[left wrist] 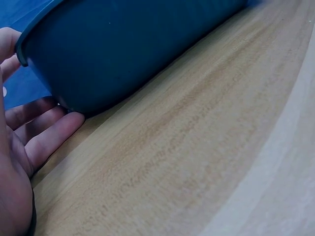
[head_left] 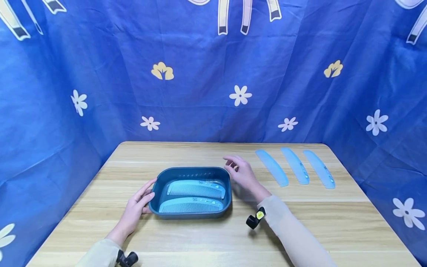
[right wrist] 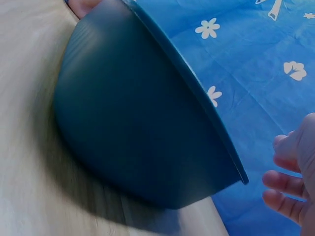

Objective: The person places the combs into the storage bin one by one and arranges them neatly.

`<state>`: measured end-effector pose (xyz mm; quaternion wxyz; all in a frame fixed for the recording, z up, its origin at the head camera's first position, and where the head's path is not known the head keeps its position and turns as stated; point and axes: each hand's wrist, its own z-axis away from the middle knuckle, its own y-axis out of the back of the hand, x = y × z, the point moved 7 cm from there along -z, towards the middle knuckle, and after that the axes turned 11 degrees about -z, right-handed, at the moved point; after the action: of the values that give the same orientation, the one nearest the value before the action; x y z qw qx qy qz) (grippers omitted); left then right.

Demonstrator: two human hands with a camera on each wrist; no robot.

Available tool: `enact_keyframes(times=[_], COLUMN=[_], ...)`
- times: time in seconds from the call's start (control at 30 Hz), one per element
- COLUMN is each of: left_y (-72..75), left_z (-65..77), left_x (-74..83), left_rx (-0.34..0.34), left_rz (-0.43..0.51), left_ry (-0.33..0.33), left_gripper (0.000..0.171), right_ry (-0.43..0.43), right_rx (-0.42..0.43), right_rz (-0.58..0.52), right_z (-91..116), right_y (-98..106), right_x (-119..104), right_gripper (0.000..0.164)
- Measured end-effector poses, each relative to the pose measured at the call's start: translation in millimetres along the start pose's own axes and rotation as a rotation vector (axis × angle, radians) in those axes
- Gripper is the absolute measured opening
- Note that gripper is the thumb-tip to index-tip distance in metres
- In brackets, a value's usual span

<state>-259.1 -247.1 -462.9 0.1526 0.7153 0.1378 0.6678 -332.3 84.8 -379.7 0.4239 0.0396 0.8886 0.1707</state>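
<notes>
A dark teal plastic tub point(head_left: 190, 215) stands on the table, with two light-blue combs, the upper comb point(head_left: 197, 188) and the lower comb point(head_left: 191, 205), lying lengthwise inside, teeth toward me. My left hand point(head_left: 135, 205) holds the tub's left end, thumb over the rim. In the left wrist view, its lower fingers point(left wrist: 59, 132) touch the tub's bottom corner. Just off the tub's right back corner is my right hand point(head_left: 242, 173), fingers loosely bent, holding nothing. The right wrist view shows a gap between its fingers point(right wrist: 285, 184) and the tub's rim point(right wrist: 216, 123).
Three more light-blue combs lie slanted at the table's back right: a left one point(head_left: 272, 168), a middle one point(head_left: 295, 165) and a right one point(head_left: 319, 169). The wood-grain table point(head_left: 213, 244) is backed by a blue patterned cloth point(head_left: 200, 100) on three sides.
</notes>
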Motion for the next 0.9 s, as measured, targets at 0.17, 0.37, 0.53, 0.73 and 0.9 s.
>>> enact_keyframes(times=[0.17, 0.37, 0.53, 0.73, 0.9], left_y=[0.6, 1.4, 1.3, 2.3, 2.6], left_z=[-0.5, -2.2, -2.3, -2.6, -2.4], left_x=[-0.1, -1.4, -1.5, -0.9, -0.1], left_rx=[0.009, 0.004, -0.005, -0.010, -0.015], left_rz=[0.018, 0.051, 0.070, 0.077, 0.081], left_ry=[0.010, 0.005, 0.003, -0.001, -0.005], left_gripper=[0.044, 0.044, 0.044, 0.044, 0.045], right_ry=[-0.006, -0.017, -0.034, -0.040, -0.071], right_rx=[0.011, 0.017, 0.034, 0.035, 0.055], right_rz=[-0.004, -0.003, 0.003, 0.001, -0.001], right_z=[1.2, 3.7, 7.7, 10.0, 12.3], right_y=[9.0, 18.2, 24.2, 32.6, 43.6], right_x=[6.6, 13.5, 18.3, 25.1, 31.9], right_gripper=[0.029, 0.028, 0.028, 0.028, 0.027])
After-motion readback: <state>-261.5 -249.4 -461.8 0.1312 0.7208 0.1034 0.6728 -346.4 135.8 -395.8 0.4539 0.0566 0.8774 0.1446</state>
